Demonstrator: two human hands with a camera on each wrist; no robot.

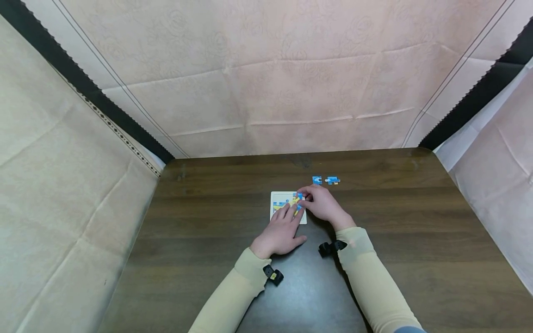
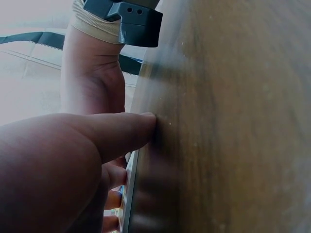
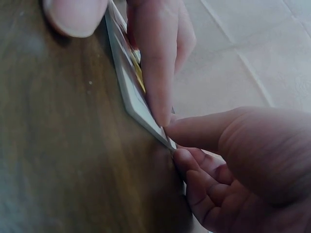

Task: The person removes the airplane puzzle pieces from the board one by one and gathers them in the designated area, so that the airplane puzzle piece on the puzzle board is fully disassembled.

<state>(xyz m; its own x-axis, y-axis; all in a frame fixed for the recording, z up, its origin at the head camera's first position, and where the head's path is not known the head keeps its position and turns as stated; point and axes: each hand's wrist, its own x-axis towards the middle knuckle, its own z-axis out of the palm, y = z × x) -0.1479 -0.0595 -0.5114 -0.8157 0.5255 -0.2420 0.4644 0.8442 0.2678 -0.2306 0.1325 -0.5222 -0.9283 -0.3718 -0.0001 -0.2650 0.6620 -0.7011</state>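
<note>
A small white-rimmed jigsaw puzzle board [image 1: 271,203] with blue and yellow pieces lies on the table. My left hand [image 1: 280,233] reaches over its near part, fingers straight and resting on the picture. Its thumb stretches out sideways, its tip down on the tabletop in the left wrist view. The right hand [image 1: 324,203] grips the board's right side, index finger toward the far corner and thumb beside the left fingers. In the right wrist view the thumb [image 3: 199,131] lies at the rim, other fingers curled against the edge. The hands hide much of the picture.
Two loose blue jigsaw pieces, one left [image 1: 317,180] and one right [image 1: 332,180], lie on the wooden table [image 1: 208,222] just beyond the right hand. Pale cloth walls [image 1: 266,92] enclose the table's back and sides. Each wrist carries a black camera mount.
</note>
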